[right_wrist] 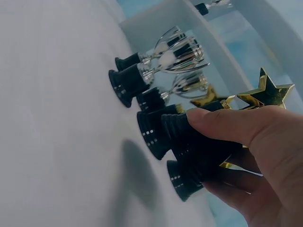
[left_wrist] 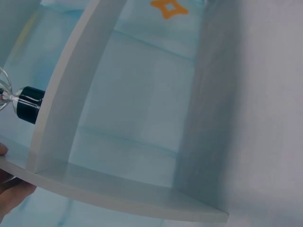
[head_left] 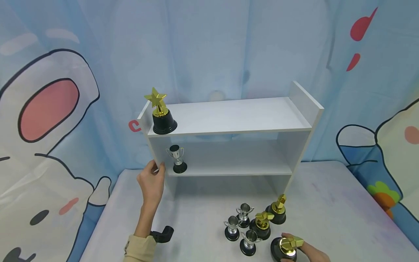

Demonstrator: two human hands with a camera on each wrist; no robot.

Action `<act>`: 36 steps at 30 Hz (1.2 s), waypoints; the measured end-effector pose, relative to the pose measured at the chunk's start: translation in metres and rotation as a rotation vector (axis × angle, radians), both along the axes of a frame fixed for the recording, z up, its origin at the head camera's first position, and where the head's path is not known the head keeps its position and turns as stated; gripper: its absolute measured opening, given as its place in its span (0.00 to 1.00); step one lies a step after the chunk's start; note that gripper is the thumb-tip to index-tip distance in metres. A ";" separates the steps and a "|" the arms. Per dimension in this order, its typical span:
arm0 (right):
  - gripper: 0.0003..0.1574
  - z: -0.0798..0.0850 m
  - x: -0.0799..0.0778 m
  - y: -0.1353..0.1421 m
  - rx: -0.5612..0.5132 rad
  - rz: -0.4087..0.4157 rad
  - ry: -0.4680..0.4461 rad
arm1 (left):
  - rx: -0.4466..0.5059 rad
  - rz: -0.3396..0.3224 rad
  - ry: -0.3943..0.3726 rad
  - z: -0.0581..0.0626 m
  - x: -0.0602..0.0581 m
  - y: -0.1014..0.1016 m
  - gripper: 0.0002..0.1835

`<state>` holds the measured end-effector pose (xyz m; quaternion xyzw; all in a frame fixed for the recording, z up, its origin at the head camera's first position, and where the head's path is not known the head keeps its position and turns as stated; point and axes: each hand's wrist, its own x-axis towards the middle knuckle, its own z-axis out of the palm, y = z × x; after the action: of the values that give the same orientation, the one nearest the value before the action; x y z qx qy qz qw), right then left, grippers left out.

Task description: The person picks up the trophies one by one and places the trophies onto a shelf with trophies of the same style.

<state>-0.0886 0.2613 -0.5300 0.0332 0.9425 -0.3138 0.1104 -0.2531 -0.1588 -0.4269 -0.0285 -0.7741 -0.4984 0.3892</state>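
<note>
Black-based gold star trophy (head_left: 286, 249), upright in right fingers (right_wrist: 232, 195), white shelf (head_left: 229, 115) beyond

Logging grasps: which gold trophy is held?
The frontmost gold trophy, gripped by the right hand; the other three stand unheld on the table and top shelf.

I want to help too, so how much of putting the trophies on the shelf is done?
Looks done: one gold star trophy on the top shelf and one silver cup on the middle shelf. In hand: another star trophy, held by the right hand. Probably left: three silver cups and two star trophies on the table.
</note>
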 end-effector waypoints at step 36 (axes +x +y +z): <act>0.56 0.091 -0.014 -0.057 0.047 0.266 0.813 | 0.028 -0.007 -0.028 -0.001 0.000 -0.001 0.10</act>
<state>-0.1027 0.2044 -0.4394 -0.2127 0.9122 -0.2628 -0.2314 -0.2535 -0.1597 -0.4278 -0.0187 -0.7725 -0.5107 0.3769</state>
